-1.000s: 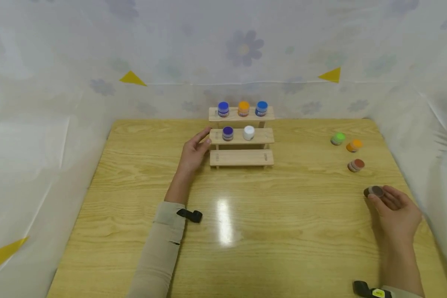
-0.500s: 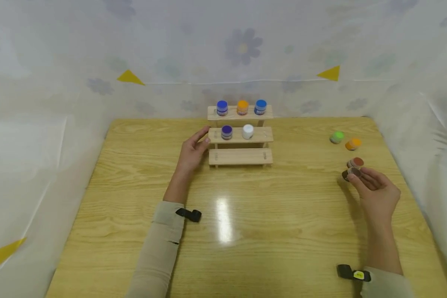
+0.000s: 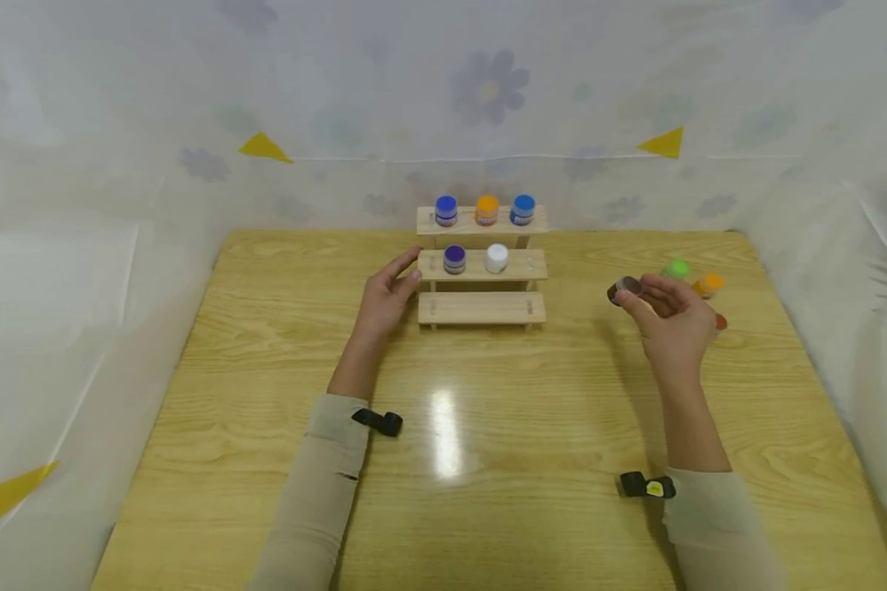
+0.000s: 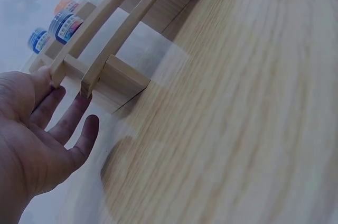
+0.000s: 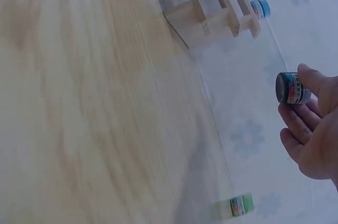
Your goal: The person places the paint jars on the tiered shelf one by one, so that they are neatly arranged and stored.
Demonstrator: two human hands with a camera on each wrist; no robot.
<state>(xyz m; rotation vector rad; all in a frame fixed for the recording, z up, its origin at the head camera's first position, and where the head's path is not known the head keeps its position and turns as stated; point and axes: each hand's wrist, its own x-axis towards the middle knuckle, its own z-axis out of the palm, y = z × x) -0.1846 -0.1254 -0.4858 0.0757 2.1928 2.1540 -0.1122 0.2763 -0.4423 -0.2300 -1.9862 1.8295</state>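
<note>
My right hand (image 3: 676, 328) holds a small dark paint jar (image 3: 624, 290) between thumb and fingertips, tilted and raised above the table. In the right wrist view the jar (image 5: 293, 87) shows a printed label. On the left, my left hand (image 3: 388, 302) grips the end of a three-tier wooden rack (image 3: 482, 308), thumb and fingertips at its middle shelf. A purple-lidded jar (image 3: 454, 259) and a white jar (image 3: 497, 258) stand on that shelf. Along the top tier are a violet-blue jar (image 3: 447, 211), an orange jar (image 3: 487, 210) and a blue jar (image 3: 522, 210). The lowest shelf is bare.
Behind my right hand are a green-lidded jar (image 3: 677, 269), an orange-lidded jar (image 3: 709, 286) and a mostly hidden red-brown jar (image 3: 721, 322). The wooden table (image 3: 532, 460) has pale flowered sheeting (image 3: 384, 90) around its back and sides.
My right hand has carried the dark jar left and away from me, from the right side of the table toward the rack. My left hand has stayed at the rack.
</note>
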